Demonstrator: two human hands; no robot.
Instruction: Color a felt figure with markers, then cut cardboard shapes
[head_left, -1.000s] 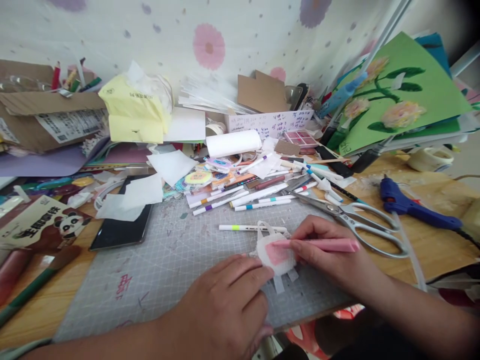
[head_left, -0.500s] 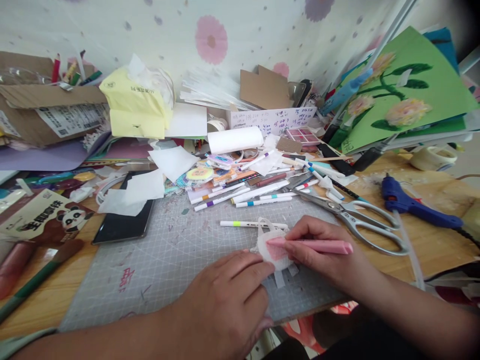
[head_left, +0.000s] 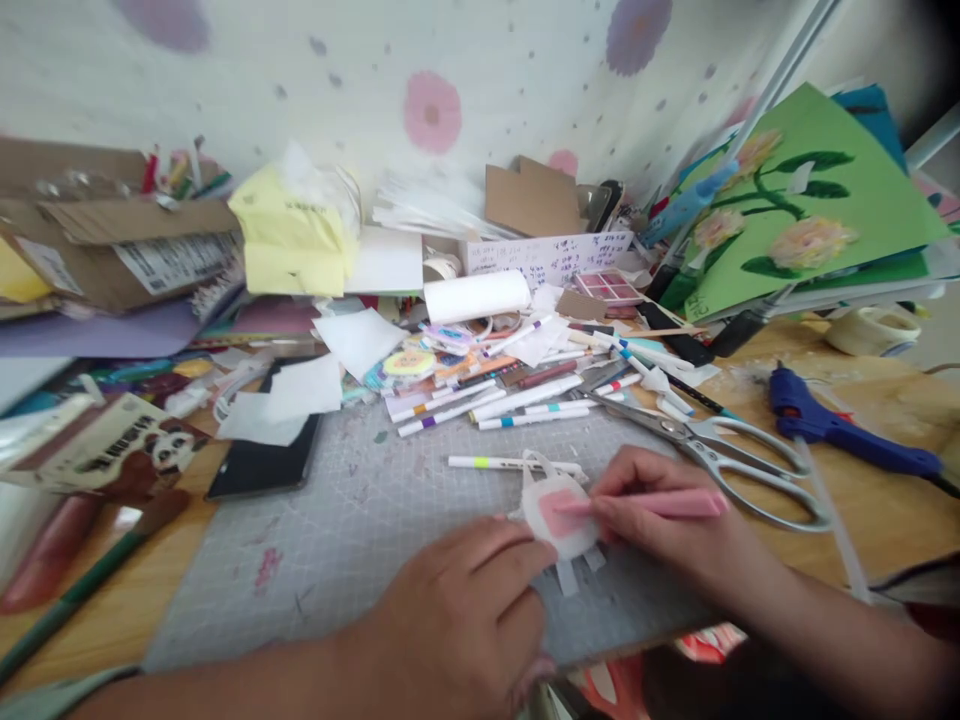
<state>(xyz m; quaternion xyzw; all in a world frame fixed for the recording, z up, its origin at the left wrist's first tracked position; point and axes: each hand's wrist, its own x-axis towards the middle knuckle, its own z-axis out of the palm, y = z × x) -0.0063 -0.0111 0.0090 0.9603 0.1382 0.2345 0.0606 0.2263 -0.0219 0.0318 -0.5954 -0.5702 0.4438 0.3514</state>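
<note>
My right hand (head_left: 645,505) is closed around a pink marker (head_left: 686,503), its tip touching a small white paper cutout (head_left: 536,512). A pink coloured patch covers the cutout's middle. The cutout has a looped strip at its top and two short strips hanging below. My left hand (head_left: 465,590) grips the cutout's lower left edge with the fingers on top; the thumb is mostly hidden. Just behind the cutout, a white marker with a green band (head_left: 480,462) lies on the grey cutting mat (head_left: 360,520).
Scissors (head_left: 720,450) and a blue glue gun (head_left: 847,425) lie to the right. Many loose markers (head_left: 525,400) and paper scraps crowd the mat's back. On the left are a black phone (head_left: 262,465), a panda box (head_left: 112,445) and a green-handled brush (head_left: 82,590).
The pink patch shows larger on the cutout, and the marker tip has shifted toward its right side. The whole view has moved slightly; both hands keep their holds.
</note>
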